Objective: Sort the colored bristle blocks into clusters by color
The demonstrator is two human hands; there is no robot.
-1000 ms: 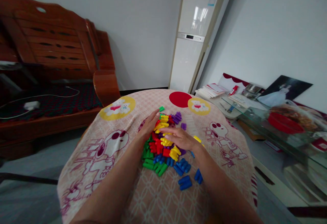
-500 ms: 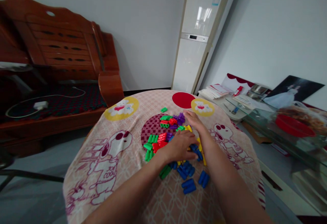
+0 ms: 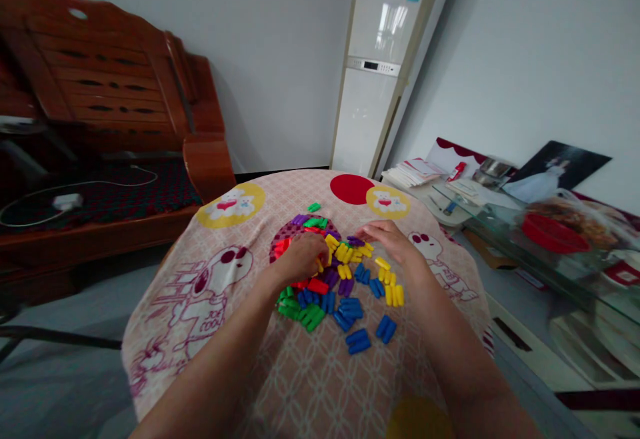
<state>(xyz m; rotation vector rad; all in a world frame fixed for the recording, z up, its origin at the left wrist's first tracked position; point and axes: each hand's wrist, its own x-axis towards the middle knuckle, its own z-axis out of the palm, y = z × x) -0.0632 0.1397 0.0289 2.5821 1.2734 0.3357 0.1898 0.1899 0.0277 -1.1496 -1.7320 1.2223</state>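
Observation:
Small plastic building blocks shaped like joined tubes lie in a loose heap on the round table. My left hand [image 3: 303, 257] is over the left of the heap, fingers curled down among red blocks [image 3: 318, 285]; a yellow piece shows at its fingertips, and what it grips is hidden. At the heap's right side my right hand [image 3: 389, 236] is open, fingers stretched out beside a purple block [image 3: 355, 241]. Yellow blocks [image 3: 394, 295] lie below it. Closer to me are blue blocks [image 3: 358, 341] and green blocks [image 3: 311, 317]. One green block [image 3: 313, 207] sits apart at the back.
A patterned cloth [image 3: 200, 365] covers the table. On the right stands a glass-topped table [image 3: 480, 215] with papers, a red bowl [image 3: 555, 233] and a photo. A wooden bench [image 3: 120, 85] is at the left, a white tall cabinet unit [image 3: 367, 105] behind.
My left hand has moved left from the heap's middle, its fingers now curled. My right hand has shifted slightly down in view. Yellow, purple and blue blocks are uncovered and more spread out.

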